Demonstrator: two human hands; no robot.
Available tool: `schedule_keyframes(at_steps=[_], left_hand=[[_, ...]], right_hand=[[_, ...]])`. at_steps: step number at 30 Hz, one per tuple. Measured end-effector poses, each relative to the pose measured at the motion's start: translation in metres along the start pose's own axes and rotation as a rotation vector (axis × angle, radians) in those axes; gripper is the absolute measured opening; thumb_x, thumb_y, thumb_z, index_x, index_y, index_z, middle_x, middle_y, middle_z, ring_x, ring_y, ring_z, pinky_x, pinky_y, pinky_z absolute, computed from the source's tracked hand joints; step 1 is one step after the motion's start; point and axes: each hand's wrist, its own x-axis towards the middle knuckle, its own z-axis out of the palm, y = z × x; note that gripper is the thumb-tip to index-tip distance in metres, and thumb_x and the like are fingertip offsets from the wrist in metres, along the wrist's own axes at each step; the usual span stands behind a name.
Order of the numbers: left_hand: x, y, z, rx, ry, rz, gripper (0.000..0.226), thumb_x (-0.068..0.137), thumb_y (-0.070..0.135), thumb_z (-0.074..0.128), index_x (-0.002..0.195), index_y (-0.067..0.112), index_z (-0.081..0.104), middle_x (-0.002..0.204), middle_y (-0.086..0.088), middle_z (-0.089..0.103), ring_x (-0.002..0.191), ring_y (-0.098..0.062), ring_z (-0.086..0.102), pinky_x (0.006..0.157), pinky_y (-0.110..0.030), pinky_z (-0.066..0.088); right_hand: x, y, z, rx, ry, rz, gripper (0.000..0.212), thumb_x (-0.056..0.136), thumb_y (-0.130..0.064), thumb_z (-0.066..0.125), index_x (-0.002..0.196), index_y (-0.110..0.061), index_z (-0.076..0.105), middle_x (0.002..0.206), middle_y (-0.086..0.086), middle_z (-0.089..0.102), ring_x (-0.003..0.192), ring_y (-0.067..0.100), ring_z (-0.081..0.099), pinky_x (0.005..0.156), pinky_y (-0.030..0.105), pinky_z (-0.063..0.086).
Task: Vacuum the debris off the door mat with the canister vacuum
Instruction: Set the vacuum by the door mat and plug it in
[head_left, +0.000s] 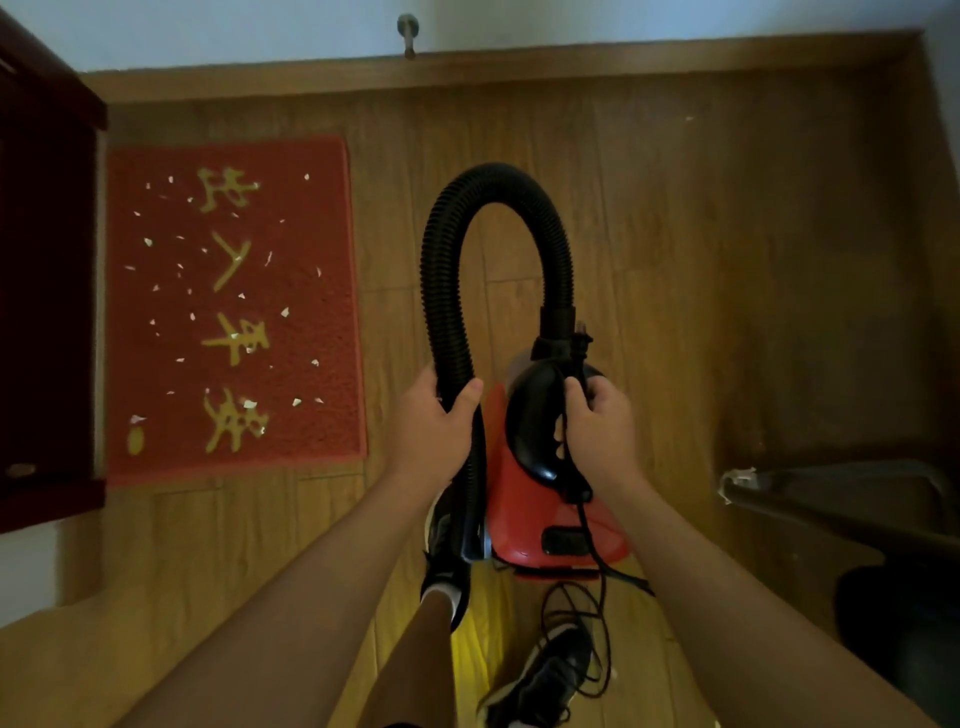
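A red door mat (306, 415) with yellow characters lies on the wooden floor at the left, strewn with several small white scraps of debris (284, 312). A red canister vacuum (524, 525) with a black handle hangs in the middle of the view, above the floor. Its black ribbed hose (493, 179) arches up and over in a loop. My left hand (434, 421) is shut on the hose's left leg. My right hand (597, 426) grips the vacuum's handle together with the black power cord (597, 597), which dangles down in loops.
A dark red door or cabinet (47, 291) borders the mat's left side. A wooden skirting board (623, 57) and a door stop (409, 34) line the far wall. A dark piece of furniture (841, 499) stands at the right. My black shoes (545, 675) are below the vacuum.
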Motion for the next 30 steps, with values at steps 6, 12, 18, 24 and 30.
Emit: schedule_keyframes(at_steps=[6,12,18,24,30], left_hand=[[0.056,-0.035,0.025,-0.020,-0.036,-0.011,0.009,0.102,0.023,0.062,0.110,0.021,0.064,0.092,0.016,0.066,0.078,0.015,0.060,0.065,-0.004,0.044],[0.095,-0.072,0.047,-0.031,-0.064,-0.047,0.022,0.103,0.026,0.060,0.122,0.016,0.064,0.097,0.018,0.065,0.086,0.007,0.061,0.071,-0.005,0.046],[0.126,-0.092,0.064,-0.011,-0.058,-0.066,0.023,0.103,0.027,0.060,0.123,0.017,0.061,0.100,0.021,0.061,0.090,0.010,0.057,0.071,-0.001,0.042],[0.143,-0.106,0.073,-0.012,-0.077,-0.093,0.025,0.103,0.028,0.060,0.126,0.019,0.060,0.102,0.020,0.063,0.096,0.005,0.060,0.077,-0.009,0.046],[0.153,-0.115,0.076,-0.025,-0.082,-0.122,0.029,0.102,0.028,0.061,0.130,0.017,0.059,0.102,0.021,0.063,0.095,0.006,0.060,0.074,-0.004,0.046]], right_hand=[[0.066,0.031,0.021,-0.008,0.001,-0.006,0.031,0.108,-0.025,0.046,0.095,0.000,0.057,0.059,0.004,0.056,0.044,0.012,0.052,0.043,0.028,0.046],[0.114,0.054,0.034,-0.028,0.003,-0.007,0.034,0.108,-0.027,0.046,0.097,0.004,0.056,0.060,0.008,0.058,0.044,0.016,0.053,0.041,0.027,0.044],[0.144,0.065,0.042,-0.016,0.009,-0.007,0.034,0.108,-0.026,0.045,0.100,0.005,0.056,0.066,0.015,0.057,0.047,0.018,0.053,0.040,0.025,0.043],[0.167,0.072,0.051,-0.013,0.016,0.002,0.031,0.108,-0.026,0.046,0.098,0.001,0.057,0.065,0.011,0.058,0.046,0.016,0.053,0.040,0.024,0.042],[0.183,0.081,0.060,-0.006,-0.003,-0.011,0.029,0.108,-0.026,0.045,0.095,-0.004,0.058,0.059,0.007,0.057,0.043,0.014,0.051,0.041,0.024,0.042]])
